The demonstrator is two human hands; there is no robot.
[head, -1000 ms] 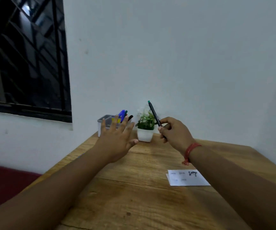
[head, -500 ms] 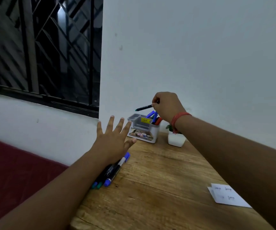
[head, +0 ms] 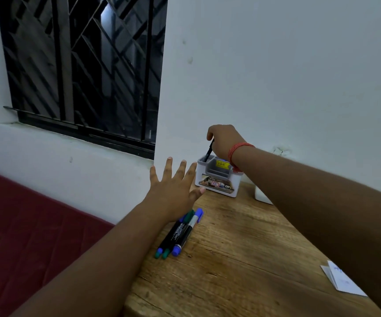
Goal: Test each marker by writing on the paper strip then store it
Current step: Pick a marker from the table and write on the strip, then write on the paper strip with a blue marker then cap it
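black and slim, the marker now stands nearly upright with its lower end dipped into the back left compartment of the grey-and-white organiser at the far end of the wooden bench. half a second ago it lay sideways in the air above that box; a second ago it was up by the little plant, well away from the box. the right hand pinches its top end from above, fingers curled round it, a red thread band on the wrist. it hasn't let go yet, so by my reckoning this pen is tested and in the act of being stored, with only the release left.

the left hand hovers flat with fingers spread, grasping nothing, just over the near end of three more markers lying side by side by the bench's left edge, blue and green caps showing. it has held that splayed pose through the last second. i'd guess those three are waiting their turn, so the job is partway along.

the paper strip lies folded at the bench's right edge, faint scribbles on it, well apart from the box. a white pot is mostly hidden behind the right forearm.
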